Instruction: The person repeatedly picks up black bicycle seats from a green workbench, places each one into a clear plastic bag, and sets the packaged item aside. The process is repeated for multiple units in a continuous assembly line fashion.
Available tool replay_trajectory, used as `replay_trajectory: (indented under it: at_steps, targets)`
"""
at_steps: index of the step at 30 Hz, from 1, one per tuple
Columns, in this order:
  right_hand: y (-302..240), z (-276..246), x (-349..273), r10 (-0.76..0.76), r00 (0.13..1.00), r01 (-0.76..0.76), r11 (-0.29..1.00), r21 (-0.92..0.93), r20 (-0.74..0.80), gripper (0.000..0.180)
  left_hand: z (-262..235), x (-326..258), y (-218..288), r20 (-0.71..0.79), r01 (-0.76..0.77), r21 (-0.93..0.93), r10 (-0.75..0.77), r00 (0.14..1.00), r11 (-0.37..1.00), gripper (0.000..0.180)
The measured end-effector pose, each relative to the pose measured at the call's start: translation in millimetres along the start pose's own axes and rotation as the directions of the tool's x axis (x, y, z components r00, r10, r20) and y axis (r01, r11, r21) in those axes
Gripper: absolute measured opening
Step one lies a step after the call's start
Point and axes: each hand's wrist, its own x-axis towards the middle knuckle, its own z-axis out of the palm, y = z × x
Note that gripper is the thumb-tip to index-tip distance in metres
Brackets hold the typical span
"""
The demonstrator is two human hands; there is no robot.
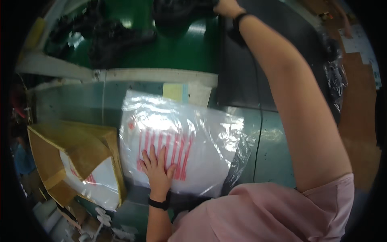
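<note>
My left hand (157,164) lies flat with its fingers spread on a clear plastic bag (209,145) printed with red lines. White sheeting shows in or under the bag. At the top edge my right hand (229,8) reaches far forward, its fingers closed at the end of a black moulded part (181,10). Blur and the picture's edge hide some of that grip. A second black part (117,40) rests on the green surface (185,52), left of the one at my right hand.
An open cardboard box (44,157), holding similar printed plastic bags (100,181), stands at the left. A pale rail (157,75) edges the green surface. At the right, a black panel (242,76) lies beneath my right arm, with a dark cable (260,133) running toward me.
</note>
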Motion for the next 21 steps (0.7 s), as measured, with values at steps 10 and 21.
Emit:
replay_trajectory:
  at_steps: [10, 21]
  targets:
    - [-119.3, -94.0, -33.0, 0.136, 0.843, -0.361, 0.86, 0.36, 0.521, 0.065, -1.0, 6.7, -1.7, -0.085, 0.058, 0.042, -0.054, 0.995, 0.997, 0.066]
    - [-104.1, -351.0, -352.1, 0.571, 0.745, -0.619, 0.785, 0.036, 0.344, 0.071, 52.0, -36.9, 146.2, -0.209, -0.299, -0.049, 0.283, 0.936, 0.953, 0.062]
